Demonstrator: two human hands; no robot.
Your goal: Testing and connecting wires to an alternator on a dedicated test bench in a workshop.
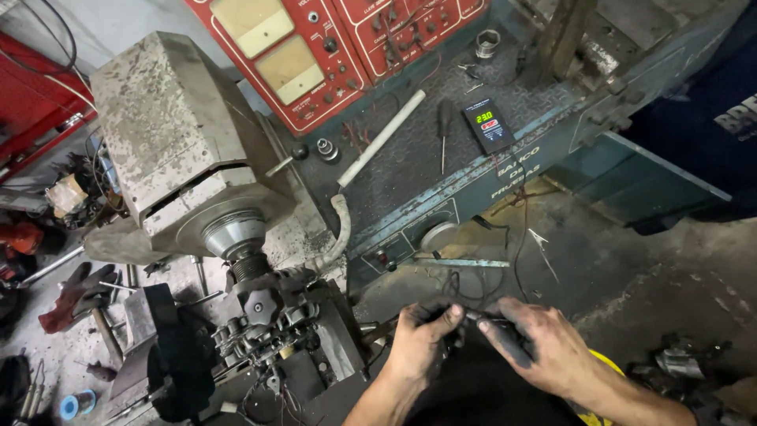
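A cluttered workshop: a grimy concrete floor [631, 268] stained with oil, and a blue-grey test bench [505, 170] with a black textured top running across the upper half of the view. Taking that bench as the landmark, a large grey, paint-chipped machine head [177, 130] stands at its left end, with a dark greasy assembly [276, 331] clamped beneath the spindle. Behind the bench top rise two red instrument panels [339, 43].

On the bench top lie one white tube [382, 138], one dark-handled screwdriver [445, 130], one small black digital meter [488, 125] with a green readout, and one metal ring [488, 42]. Far left of the bench, beyond the machine, one red and grey work glove [75, 296] rests on the dirty lower surface.

In front of the bench, low in the frame, the two blackened hands meet. The left hand [422, 343] is curled closed, thumb pressed over one end of a thin dark rod-like tool [473, 317]. The right hand [536, 343] is half closed, its fingers pinching the other end. The tool is slim, short, dark with grease; its exact kind cannot be told. It lies level between the hands, just right of the greasy assembly.
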